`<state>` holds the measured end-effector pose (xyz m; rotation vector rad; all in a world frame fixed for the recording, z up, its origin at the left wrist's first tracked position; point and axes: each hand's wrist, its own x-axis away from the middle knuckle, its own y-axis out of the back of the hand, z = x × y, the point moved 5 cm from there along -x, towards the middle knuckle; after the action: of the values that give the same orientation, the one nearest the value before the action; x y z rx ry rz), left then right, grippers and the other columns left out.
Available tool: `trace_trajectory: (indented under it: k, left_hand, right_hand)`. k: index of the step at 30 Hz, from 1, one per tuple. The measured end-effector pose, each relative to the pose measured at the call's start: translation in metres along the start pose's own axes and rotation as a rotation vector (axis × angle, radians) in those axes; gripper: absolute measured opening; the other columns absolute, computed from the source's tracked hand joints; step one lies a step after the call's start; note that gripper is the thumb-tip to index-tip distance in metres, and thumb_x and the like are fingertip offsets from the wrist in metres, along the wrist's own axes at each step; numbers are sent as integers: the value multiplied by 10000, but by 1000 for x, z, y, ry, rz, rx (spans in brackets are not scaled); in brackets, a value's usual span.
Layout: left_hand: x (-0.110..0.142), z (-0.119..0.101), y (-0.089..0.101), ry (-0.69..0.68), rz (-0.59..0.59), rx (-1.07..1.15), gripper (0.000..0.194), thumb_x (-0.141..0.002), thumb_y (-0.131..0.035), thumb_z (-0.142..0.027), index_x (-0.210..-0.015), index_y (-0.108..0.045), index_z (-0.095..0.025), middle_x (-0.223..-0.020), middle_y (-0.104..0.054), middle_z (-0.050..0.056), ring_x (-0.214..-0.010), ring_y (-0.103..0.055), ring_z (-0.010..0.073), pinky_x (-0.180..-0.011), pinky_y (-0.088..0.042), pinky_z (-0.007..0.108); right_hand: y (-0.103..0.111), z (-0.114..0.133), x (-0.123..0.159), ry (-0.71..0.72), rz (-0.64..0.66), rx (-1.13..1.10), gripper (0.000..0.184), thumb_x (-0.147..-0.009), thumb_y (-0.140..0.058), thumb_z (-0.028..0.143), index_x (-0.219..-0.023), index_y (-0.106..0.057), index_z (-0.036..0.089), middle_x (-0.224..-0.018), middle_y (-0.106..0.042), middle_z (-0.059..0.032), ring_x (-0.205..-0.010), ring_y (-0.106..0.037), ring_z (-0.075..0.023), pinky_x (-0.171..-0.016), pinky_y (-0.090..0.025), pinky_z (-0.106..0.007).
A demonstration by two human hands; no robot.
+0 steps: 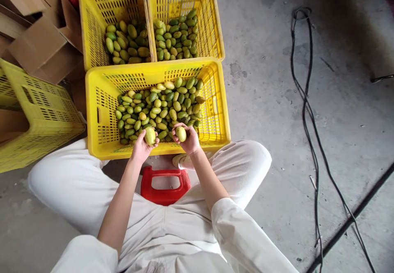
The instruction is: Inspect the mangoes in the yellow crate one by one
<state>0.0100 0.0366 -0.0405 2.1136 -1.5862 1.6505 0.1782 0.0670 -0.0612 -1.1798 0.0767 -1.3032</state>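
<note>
My left hand (143,145) is closed around a pale green oval fruit (150,136), its upper face showing above the fingers. In my right hand (190,139) sits a similar yellow-green fruit (180,134), gripped between thumb and fingers. Both hands are over the front rim of a yellow plastic crate (96,143). Inside that crate lies a heap of small green and yellow fruits (160,104), some of them darker green. The exact kind of fruit is not certain from here.
Behind stand two more yellow crates, a left one (89,30) and a right one (212,22), holding greener fruit. A tilted yellow crate (46,108) and cardboard boxes (40,47) lie left. A red plastic stool (166,197) is between my legs; black cables (304,96) cross the floor right.
</note>
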Motion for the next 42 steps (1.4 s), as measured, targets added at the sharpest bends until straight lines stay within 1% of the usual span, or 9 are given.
trace_trajectory:
  k: [6,11,15,19,24,29,33,37,42]
  left_hand:
    - [-1,0,2,-151,49,-89,423,-583,-888,-229,-743,-499,-187,-729,-621,-7,-488,-495,48,-415,-334,161]
    - [-1,-5,0,-140,92,-71,368,-633,-852,-283,-873,-588,-193,-659,-552,-33,-458,-457,59,-410,-311,178]
    - [0,-3,-4,-72,96,-20,283,-742,-746,-359,-915,-639,-162,-781,-611,36,-593,-565,123,-518,-435,250]
    - [-2,1,-3,-119,119,-46,320,-668,-840,-285,-888,-635,-174,-840,-633,41,-665,-588,129,-585,-455,262]
    - [-5,1,6,-173,38,-20,385,-583,-891,-200,-791,-566,-198,-662,-540,-45,-499,-456,51,-477,-351,191]
    - [-7,-7,11,-172,-23,30,317,-654,-849,-249,-817,-581,-201,-673,-537,-48,-472,-427,40,-400,-296,153]
    - [-5,-12,9,-160,10,100,249,-766,-730,-380,-878,-625,-184,-751,-603,7,-575,-550,95,-457,-413,188]
    - [-3,-11,9,-146,2,126,225,-763,-722,-337,-907,-649,-181,-905,-682,60,-786,-660,168,-661,-539,271]
    - [-6,-10,12,-224,12,78,332,-654,-865,-298,-882,-654,-179,-858,-671,26,-683,-620,111,-618,-504,223]
  right_hand:
    - [-3,-1,2,18,-37,15,393,-717,-733,547,-785,-515,227,-705,-617,13,-442,-389,-65,-377,-187,-188]
    - [-5,-2,3,65,-68,51,512,-575,-896,368,-839,-476,241,-747,-584,61,-520,-493,-61,-411,-253,-164]
    - [-1,-5,1,49,-115,140,384,-722,-762,506,-824,-515,230,-720,-612,26,-562,-552,-105,-438,-347,-196]
    - [-2,-5,-1,26,-80,196,320,-836,-595,513,-890,-630,200,-723,-637,-12,-572,-567,-124,-445,-364,-208]
    - [-3,-6,0,39,-73,157,311,-798,-648,512,-833,-614,205,-752,-595,6,-504,-526,-93,-377,-269,-192]
    - [-3,0,2,125,-115,85,385,-686,-806,407,-920,-550,241,-788,-616,44,-495,-495,-64,-401,-303,-176]
    - [-1,2,1,108,-108,39,366,-760,-720,506,-879,-494,244,-722,-624,29,-469,-494,-88,-403,-315,-193]
    - [-1,0,-2,90,-54,0,369,-796,-675,556,-849,-496,238,-700,-639,15,-423,-446,-79,-387,-248,-192]
    - [0,-1,-3,86,-81,-48,360,-803,-693,557,-896,-556,237,-835,-676,9,-485,-492,-76,-416,-325,-194]
